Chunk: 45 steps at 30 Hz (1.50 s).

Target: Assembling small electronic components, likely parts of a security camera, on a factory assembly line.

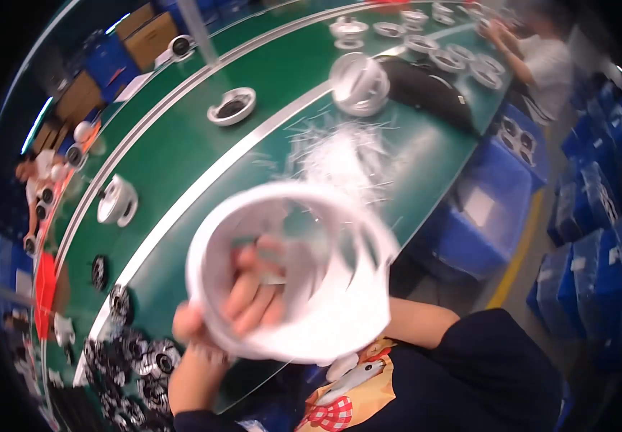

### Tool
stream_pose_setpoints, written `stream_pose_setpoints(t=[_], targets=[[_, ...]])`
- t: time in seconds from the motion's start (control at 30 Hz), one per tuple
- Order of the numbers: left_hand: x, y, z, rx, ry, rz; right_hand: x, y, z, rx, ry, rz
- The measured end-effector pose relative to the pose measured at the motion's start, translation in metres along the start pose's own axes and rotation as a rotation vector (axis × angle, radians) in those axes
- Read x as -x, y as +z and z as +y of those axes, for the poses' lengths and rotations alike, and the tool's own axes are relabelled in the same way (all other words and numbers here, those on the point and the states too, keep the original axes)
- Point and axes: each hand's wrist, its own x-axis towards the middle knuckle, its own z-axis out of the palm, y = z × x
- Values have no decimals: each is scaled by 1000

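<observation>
A large white ring-shaped plastic housing [339, 309] with curved slots in its wall is held up close over the near edge of the bench. My left hand [250, 295] grips its left side, thumb outside the rim and fingers inside the opening. From the right, my right forearm [422, 324] reaches behind the housing, which hides that hand and its fingers. Beyond the housing, a loose pile of thin white strips [339, 162] lies on the green bench. Next to the pile stand more white housings [359, 85], blurred.
White fixtures [232, 106] sit on the green conveyor [174, 137]. Black parts [120, 374] crowd the bench at lower left. A black object [426, 90] lies beyond the strips. Blue bins [487, 216] stand at right, and another person [545, 68] works at the far right.
</observation>
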Motion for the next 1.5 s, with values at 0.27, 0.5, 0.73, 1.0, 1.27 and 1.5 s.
stream_pose_setpoints(t=[0.27,0.5,0.73,1.0,1.27,1.5], targets=[[-173,-76,-74,-183,-338,301,60,-36,-162,687,-475,451],[-277,-163,-160,-803,-162,464,86,-85,-272,789,-534,634],[-296,-155,-172,-781,-218,593,65,-89,-289,1379,-828,1123],[-99,-50,-17,-749,-95,465,43,-64,-250,2203,-943,1193],[274,44,9,-2202,546,1805,10,6,-23,2048,-752,184],[541,179,-259,-411,-820,2590,24,44,112,1962,-14,-562]])
